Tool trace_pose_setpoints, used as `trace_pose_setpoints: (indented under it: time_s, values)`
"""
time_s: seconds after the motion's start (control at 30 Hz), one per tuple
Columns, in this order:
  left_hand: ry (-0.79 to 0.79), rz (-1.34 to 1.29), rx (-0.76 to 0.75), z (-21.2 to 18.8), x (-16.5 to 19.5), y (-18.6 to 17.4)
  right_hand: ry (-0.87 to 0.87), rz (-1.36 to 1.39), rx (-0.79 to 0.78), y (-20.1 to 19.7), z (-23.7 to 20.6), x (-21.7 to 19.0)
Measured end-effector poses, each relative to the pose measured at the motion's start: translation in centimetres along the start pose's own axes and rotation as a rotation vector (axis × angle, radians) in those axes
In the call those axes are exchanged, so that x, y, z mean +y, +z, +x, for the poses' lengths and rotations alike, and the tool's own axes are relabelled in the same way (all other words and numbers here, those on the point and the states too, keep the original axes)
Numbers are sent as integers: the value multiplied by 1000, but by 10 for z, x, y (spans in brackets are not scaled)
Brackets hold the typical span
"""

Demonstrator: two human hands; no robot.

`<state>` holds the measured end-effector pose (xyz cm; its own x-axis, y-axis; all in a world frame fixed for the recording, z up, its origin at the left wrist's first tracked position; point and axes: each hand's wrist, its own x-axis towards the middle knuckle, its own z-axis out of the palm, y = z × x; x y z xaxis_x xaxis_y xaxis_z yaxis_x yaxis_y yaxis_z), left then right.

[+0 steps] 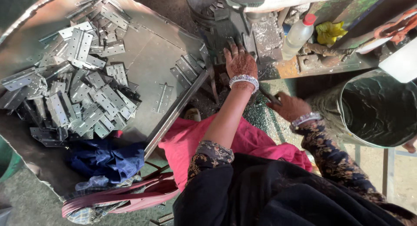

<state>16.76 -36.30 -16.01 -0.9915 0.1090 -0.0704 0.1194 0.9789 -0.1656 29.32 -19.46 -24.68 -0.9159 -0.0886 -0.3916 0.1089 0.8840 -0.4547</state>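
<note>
**Q:** Head view: where do the hands rest?

**A:** Left hand (239,63), at upper centre, lies flat with fingers spread against the grey press machine (226,17), grasping nothing. Right hand (290,107), at centre right, is clenched around a thin dark rod (270,96).

**Q:** And the workpieces?

**A:** Metal hinges (74,87) lie heaped at left on the steel counter (150,52); a few (186,69) sit near the left hand. A grey bucket (373,108) stands at right.

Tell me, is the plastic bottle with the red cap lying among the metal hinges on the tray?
No. The plastic bottle stands on the bench at the upper right beside the machine, well apart from the hinges piled on the tray.
</note>
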Motion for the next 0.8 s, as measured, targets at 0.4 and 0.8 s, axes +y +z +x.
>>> trace_pose_setpoints:
  time_s: [0.4, 0.8]
  values:
    - [18, -141, -85, 4, -8, 1, 89, -9, -25, 17, 18, 24]
    - [-10, -20, -77, 19, -11, -5, 93, -13, -35, 27, 18, 30]
